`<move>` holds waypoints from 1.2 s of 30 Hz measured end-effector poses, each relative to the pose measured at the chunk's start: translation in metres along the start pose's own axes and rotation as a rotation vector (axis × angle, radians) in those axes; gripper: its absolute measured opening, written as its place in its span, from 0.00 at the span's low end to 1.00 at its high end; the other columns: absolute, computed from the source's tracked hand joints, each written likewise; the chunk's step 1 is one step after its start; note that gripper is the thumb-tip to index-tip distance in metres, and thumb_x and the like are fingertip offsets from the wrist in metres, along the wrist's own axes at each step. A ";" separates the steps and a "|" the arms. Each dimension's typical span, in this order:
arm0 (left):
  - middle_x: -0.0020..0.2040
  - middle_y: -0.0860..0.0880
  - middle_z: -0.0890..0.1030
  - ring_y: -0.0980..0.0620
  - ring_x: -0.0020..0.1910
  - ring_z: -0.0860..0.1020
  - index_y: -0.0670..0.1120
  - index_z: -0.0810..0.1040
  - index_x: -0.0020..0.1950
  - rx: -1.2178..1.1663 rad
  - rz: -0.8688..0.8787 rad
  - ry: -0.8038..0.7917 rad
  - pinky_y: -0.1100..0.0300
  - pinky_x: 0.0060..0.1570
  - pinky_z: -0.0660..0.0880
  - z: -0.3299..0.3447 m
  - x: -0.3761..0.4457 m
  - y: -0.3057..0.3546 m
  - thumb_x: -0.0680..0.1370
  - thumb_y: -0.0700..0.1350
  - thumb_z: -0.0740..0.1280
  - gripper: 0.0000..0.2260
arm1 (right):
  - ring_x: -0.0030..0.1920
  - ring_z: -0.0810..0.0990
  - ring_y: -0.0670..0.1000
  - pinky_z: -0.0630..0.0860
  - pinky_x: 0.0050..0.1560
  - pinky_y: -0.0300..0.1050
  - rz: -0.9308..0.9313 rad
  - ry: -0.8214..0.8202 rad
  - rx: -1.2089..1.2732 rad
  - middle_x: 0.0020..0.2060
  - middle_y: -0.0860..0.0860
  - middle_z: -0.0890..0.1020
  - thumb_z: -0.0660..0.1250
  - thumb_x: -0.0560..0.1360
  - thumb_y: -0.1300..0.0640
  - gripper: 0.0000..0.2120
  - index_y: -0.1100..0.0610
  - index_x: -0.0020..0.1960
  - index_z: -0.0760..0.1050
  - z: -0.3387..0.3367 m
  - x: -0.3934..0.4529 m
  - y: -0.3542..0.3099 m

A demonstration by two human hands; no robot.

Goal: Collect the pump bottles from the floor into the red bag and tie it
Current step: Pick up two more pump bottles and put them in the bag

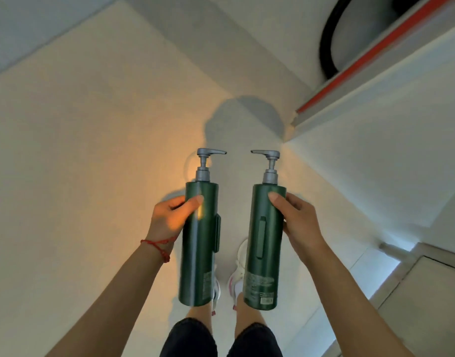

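left hand (171, 217): wrapped around the upper body of left green pump bottle (199, 243), thumb across the front; red string bracelet (158, 244) at the wrist. right hand (296, 220): wrapped around the upper body of right green pump bottle (263, 246), thumb on the front. both bottles held upright in the air, side by side and apart, grey pump heads with nozzles turned toward each other. printed label panels low on each bottle, text too small and blurred to read; no brand legible. beneath: pale floor (79, 150), white shoes (238, 274), dark shorts (190, 338). upper right: white ledge with red strip (376, 55), black ring (329, 34).
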State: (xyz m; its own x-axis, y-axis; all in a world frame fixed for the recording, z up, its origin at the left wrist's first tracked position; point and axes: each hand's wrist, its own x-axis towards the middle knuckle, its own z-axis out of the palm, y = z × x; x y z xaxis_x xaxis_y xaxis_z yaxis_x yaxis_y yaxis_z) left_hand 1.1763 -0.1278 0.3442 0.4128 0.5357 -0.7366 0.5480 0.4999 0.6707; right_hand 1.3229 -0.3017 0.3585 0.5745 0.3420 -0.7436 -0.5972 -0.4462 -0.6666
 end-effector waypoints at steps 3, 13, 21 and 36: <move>0.24 0.54 0.79 0.58 0.25 0.75 0.47 0.79 0.26 -0.058 0.030 0.023 0.67 0.27 0.73 -0.029 -0.042 0.053 0.71 0.44 0.69 0.12 | 0.40 0.83 0.50 0.80 0.48 0.51 -0.038 -0.012 -0.005 0.36 0.48 0.85 0.71 0.63 0.45 0.12 0.50 0.42 0.82 0.023 -0.051 -0.056; 0.29 0.52 0.83 0.55 0.30 0.80 0.45 0.81 0.35 -0.226 0.128 0.143 0.64 0.31 0.78 -0.115 -0.171 0.149 0.71 0.44 0.69 0.06 | 0.36 0.81 0.49 0.78 0.43 0.49 -0.208 -0.073 -0.030 0.33 0.49 0.83 0.71 0.67 0.50 0.06 0.52 0.39 0.82 0.088 -0.174 -0.186; 0.30 0.52 0.84 0.55 0.31 0.81 0.46 0.82 0.33 -0.389 0.237 0.327 0.64 0.29 0.77 -0.159 -0.241 0.180 0.70 0.45 0.70 0.07 | 0.33 0.81 0.46 0.77 0.38 0.44 -0.279 -0.261 -0.129 0.31 0.46 0.83 0.72 0.61 0.44 0.13 0.50 0.41 0.82 0.138 -0.216 -0.236; 0.22 0.55 0.76 0.59 0.23 0.73 0.48 0.78 0.24 -0.808 0.232 0.980 0.68 0.23 0.70 -0.195 -0.369 0.122 0.70 0.49 0.70 0.14 | 0.26 0.75 0.43 0.72 0.28 0.34 -0.362 -0.855 -0.562 0.25 0.46 0.78 0.69 0.70 0.54 0.07 0.55 0.36 0.79 0.262 -0.282 -0.260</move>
State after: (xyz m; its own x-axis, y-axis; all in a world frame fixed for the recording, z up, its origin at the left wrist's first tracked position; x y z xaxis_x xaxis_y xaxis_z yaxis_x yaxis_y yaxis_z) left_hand 0.9488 -0.1321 0.7146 -0.4528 0.7663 -0.4559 -0.1990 0.4115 0.8894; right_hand 1.1694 -0.0651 0.7279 -0.0455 0.8953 -0.4431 -0.0039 -0.4438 -0.8961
